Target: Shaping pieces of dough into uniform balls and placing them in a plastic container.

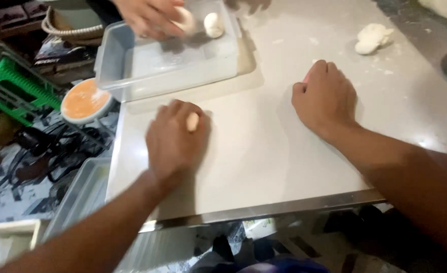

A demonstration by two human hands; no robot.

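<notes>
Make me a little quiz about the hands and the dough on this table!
1. True or false: the left hand presses a piece of dough on the white table.
2. Where does the other person's hand reach? A) into the clear plastic tray B) into the bowl of orange liquid C) onto the green rack
3. Fill in: a loose lump of dough lies beyond the ____ hand.

Key: 1 true; 2 A; 3 right. A dough ball sits in the tray too.
</notes>
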